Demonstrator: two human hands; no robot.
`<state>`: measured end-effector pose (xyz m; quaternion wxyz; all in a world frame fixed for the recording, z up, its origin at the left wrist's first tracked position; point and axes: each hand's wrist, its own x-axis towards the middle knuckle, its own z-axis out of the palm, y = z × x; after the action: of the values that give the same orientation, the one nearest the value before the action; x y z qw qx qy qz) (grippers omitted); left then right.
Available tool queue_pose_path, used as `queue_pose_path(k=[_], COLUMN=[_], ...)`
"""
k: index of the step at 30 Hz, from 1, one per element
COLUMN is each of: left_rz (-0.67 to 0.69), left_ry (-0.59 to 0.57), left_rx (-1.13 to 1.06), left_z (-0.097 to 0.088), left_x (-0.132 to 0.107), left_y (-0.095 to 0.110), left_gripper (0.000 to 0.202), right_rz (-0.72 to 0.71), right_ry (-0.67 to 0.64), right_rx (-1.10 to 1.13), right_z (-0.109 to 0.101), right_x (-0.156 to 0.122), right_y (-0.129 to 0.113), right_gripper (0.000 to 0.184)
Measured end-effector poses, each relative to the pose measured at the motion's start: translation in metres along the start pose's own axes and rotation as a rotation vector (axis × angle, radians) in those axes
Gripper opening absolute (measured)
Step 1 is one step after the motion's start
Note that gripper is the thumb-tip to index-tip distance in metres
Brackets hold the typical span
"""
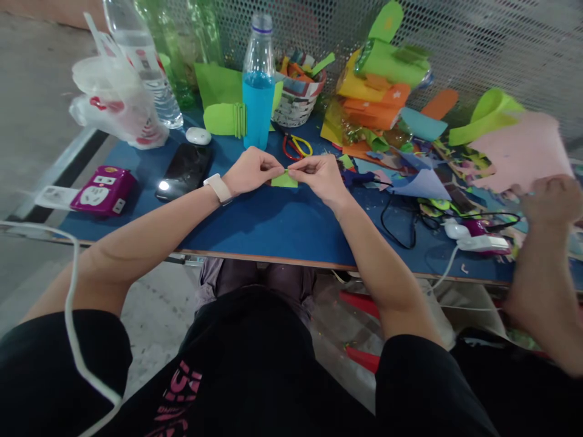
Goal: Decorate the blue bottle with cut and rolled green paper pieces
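Observation:
A small piece of light green paper is held level above the blue table, pinched along its far edge by both hands. My left hand, with a white band on its wrist, grips the paper's left corner between thumb and forefinger. On the other corner, my right hand pinches in the same way. Just beyond the paper stands a clear bottle of blue liquid. Scissors with red and yellow handles lie behind my right hand. Green folded paper rests left of the bottle.
At left are a phone, a purple power adapter, a white earbud case and a bagged cup. A woven basket stands behind. Paper scraps and cables cover the right, where another person's hand touches pink paper.

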<state>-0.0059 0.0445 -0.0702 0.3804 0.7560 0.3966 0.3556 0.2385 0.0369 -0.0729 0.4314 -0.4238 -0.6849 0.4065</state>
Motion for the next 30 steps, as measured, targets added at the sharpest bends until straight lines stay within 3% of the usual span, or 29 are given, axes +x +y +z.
queue_pose_path(k=[13, 20, 30], left_rz=[0.002, -0.044, 0.017], left_ry=[0.024, -0.020, 0.061], left_rx=[0.004, -0.153, -0.086], left_z=[-0.0009, 0.0031, 0.0011], left_x=[0.0008, -0.0003, -0.0003], left_y=[-0.0029, 0.0025, 0.0004], left_gripper=[0.016, 0.025, 0.016], right_rz=[0.028, -0.003, 0.026], right_ry=[0.023, 0.105, 0.015], right_rx=[-0.046, 0.011, 0.060], right_z=[0.0050, 0.0066, 0.0077], right_x=[-0.0002, -0.0004, 0.0002], right_y=[-0.0026, -0.0058, 0.0003], right_gripper=[0.046, 0.040, 0.060])
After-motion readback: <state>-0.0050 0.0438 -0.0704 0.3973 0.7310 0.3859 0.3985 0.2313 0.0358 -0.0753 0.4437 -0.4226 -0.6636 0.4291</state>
